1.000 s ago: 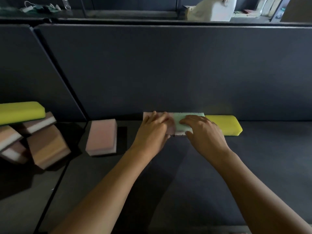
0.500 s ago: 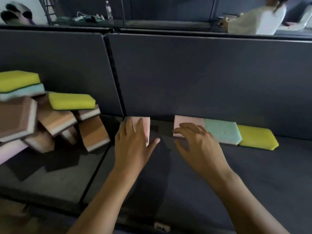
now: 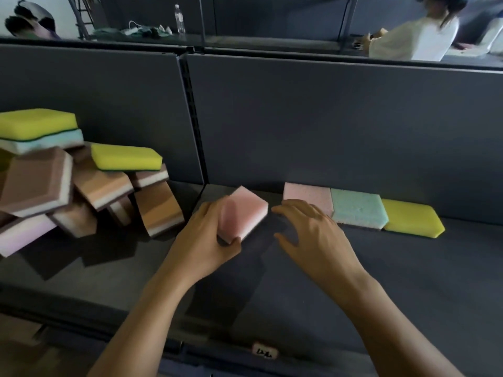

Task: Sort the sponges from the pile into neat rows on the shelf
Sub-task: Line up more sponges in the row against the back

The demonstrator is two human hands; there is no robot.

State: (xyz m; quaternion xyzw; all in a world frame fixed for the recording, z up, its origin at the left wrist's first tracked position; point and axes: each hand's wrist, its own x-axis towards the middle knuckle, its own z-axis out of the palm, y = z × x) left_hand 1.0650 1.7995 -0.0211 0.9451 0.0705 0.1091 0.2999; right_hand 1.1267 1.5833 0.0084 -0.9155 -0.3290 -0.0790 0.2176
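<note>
The pink sponge (image 3: 246,210) is a thick block, soft pink on its broad face with a paler, whitish layer along its edge; it sits turned corner-on and tilted, just left of the picture's middle, over the dark grey shelf (image 3: 394,273). The left hand (image 3: 204,243) grasps it from seven o'clock, thumb hooked at the near corner and fingers wrapped along its left side. Whether its underside touches the shelf cannot be told. At its three o'clock the right hand (image 3: 313,235) hangs with fingers spread and relaxed, grasping nothing, its fingertips near a flat pink sponge (image 3: 307,195). That one begins a row against the back panel: a mint sponge (image 3: 359,209) touches it at three o'clock, then a yellow sponge (image 3: 411,217) touches that. Well apart, at the held sponge's nine o'clock, the pile (image 3: 81,183) leans in a jumble of brown-and-white, yellow and pale blue sponges. At six o'clock a small label (image 3: 265,352) sits on the shelf's front edge.
</note>
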